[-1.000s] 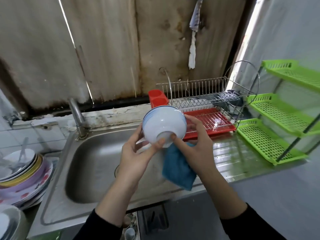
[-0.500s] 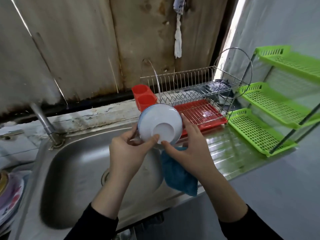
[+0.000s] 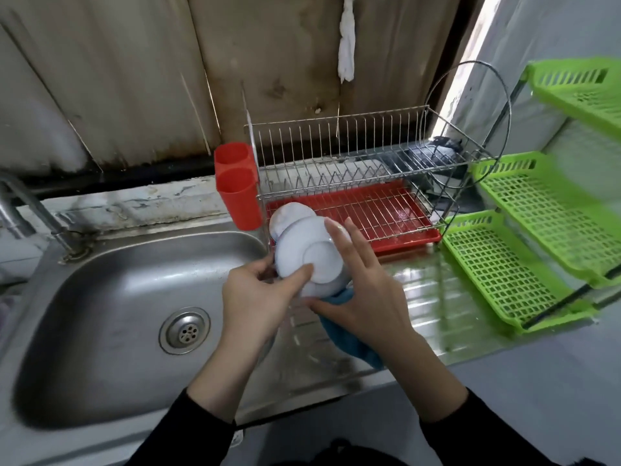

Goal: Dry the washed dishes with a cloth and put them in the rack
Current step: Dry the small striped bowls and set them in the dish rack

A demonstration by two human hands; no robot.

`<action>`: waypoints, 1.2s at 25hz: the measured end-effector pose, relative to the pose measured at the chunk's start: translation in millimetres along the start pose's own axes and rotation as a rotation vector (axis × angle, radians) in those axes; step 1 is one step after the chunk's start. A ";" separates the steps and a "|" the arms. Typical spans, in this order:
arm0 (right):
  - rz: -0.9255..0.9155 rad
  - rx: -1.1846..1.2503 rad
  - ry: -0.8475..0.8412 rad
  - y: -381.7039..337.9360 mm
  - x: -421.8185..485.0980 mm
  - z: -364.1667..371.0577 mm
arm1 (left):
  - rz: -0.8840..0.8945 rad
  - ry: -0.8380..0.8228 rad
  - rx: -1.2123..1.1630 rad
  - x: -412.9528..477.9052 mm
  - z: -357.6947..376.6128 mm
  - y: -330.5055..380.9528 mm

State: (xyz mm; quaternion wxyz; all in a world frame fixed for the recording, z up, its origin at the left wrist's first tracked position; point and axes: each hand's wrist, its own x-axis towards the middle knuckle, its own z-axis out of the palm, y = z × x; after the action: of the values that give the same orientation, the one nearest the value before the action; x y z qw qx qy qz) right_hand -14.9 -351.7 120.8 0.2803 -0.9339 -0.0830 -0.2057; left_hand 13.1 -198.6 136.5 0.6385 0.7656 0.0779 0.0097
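A white bowl [image 3: 302, 253] is tilted with its base toward me, at the left end of the wire dish rack [image 3: 369, 153]. My left hand [image 3: 258, 294] grips its rim, thumb on the base. My right hand [image 3: 363, 290] lays straight fingers along the bowl's right side with the thumb under it. A blue cloth [image 3: 342, 338] hangs from under that palm. A second white bowl [image 3: 290, 213] sits just behind, on the rack's lower tier over the red drip tray [image 3: 396, 210].
A red cutlery holder [image 3: 237, 186] hangs on the rack's left end. The steel sink [image 3: 100, 297] with its drain [image 3: 184, 329] and tap [image 3: 30, 210] lies left. Green plastic shelves [image 3: 524, 264] stand at the right on the wet drainboard [image 3: 430, 307].
Both hands have carried the bowl forward and down to the rack's left end, next to the bowl in it. My view has swung right, and the dish stack at the left is out of sight.
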 end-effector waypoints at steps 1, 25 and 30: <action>-0.013 -0.020 -0.023 12.5 -0.2 -2.1 | -0.014 0.005 0.015 -0.1 10.5 -2.3; 0.175 0.467 -0.234 145.3 119.0 38.9 | 0.305 -0.048 0.564 109.4 91.0 -51.0; 0.266 0.435 -0.311 149.6 146.6 51.9 | 0.381 -0.005 0.565 127.0 91.5 -55.5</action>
State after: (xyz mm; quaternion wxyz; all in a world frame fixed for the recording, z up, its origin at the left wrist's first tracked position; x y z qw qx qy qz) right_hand 175.3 -440.9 71.4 0.4822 -0.8750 -0.0442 0.0008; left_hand 143.1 -261.6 54.5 0.3882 0.9130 -0.0683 0.1050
